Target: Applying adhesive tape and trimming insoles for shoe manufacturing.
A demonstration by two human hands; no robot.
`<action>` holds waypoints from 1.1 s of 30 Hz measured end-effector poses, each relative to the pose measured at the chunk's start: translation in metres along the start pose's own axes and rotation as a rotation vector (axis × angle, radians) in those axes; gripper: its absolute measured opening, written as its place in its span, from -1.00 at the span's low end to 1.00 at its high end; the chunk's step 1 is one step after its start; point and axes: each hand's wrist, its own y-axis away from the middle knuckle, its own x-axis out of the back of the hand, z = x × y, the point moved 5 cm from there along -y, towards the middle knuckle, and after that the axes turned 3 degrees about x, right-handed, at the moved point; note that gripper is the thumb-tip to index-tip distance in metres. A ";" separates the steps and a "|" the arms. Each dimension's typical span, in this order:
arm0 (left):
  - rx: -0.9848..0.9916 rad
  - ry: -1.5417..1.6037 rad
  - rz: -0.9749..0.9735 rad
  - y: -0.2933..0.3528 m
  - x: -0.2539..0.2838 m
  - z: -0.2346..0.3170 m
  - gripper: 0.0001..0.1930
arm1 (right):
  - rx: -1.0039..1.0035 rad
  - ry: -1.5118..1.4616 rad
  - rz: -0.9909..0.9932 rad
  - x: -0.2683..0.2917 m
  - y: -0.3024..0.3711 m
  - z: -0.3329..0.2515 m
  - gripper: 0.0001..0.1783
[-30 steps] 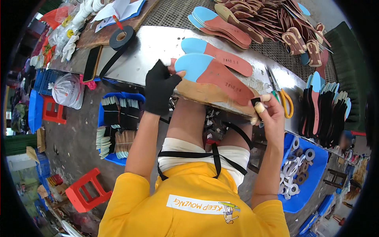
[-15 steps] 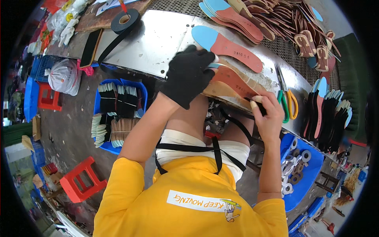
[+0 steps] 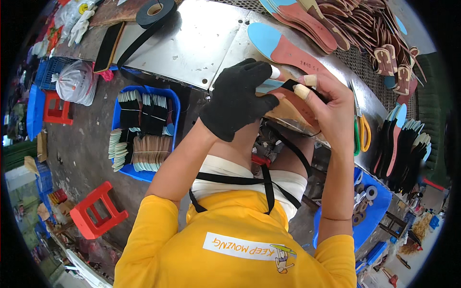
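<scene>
Held insole (image 3: 298, 108): at the bench's near edge, over the worn brown board (image 3: 283, 116), blue forepart toward the left hand, red heel end running right and partly hidden behind the right wrist. Left hand (image 3: 242, 98), in a black glove with bare tips: thumb and fingers closed on the forepart. Right hand (image 3: 332, 103), tan covers on thumb and finger: tips pinched together on a small black strip (image 3: 289, 85), laid at or just over the insole near the blue-red join (contact not certain from this angle).

Handling, judged by eye: insole light, thin, bendable but springy, not fragile; the smooth face may slide under a bare tip. Best hold: side edges of the forepart, thumb on one face and fingers on the other. Strip looks soft and limp, possibly tacky; take it by one end.

Change against the frame one second earlier: right hand was at the heel end, hands well apart, insole's face broadly exposed; now the hands are close together near the forepart and cover much of it. Second insole (image 3: 283, 48) remains on the bench just beyond; scissors (image 3: 363, 127) still lie right of the right hand, toward the bench's right end.
</scene>
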 end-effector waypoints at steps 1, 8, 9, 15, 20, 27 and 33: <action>-0.001 -0.006 0.007 -0.001 0.000 0.001 -0.68 | 0.005 0.058 0.001 -0.001 -0.001 0.002 -0.81; 0.052 0.025 0.026 -0.003 -0.008 -0.010 -0.73 | -0.032 0.194 0.036 -0.008 -0.001 -0.001 -0.81; 0.011 0.023 0.050 -0.003 -0.009 -0.010 -0.73 | 0.051 0.270 0.081 -0.008 0.000 -0.007 -0.83; -0.105 0.000 0.088 -0.001 -0.008 -0.004 -0.71 | 0.315 0.384 0.099 -0.007 0.003 -0.010 -0.86; -0.126 -0.099 0.018 -0.010 -0.007 0.017 -0.65 | -0.011 0.124 -0.134 -0.001 -0.010 0.009 -0.91; -0.220 -0.108 -0.101 -0.016 -0.010 0.017 -0.63 | -0.396 0.013 -0.245 0.031 0.003 0.008 -0.88; -0.236 -0.095 -0.128 -0.016 -0.013 0.017 -0.63 | -0.028 0.357 0.115 0.026 0.028 0.006 -0.84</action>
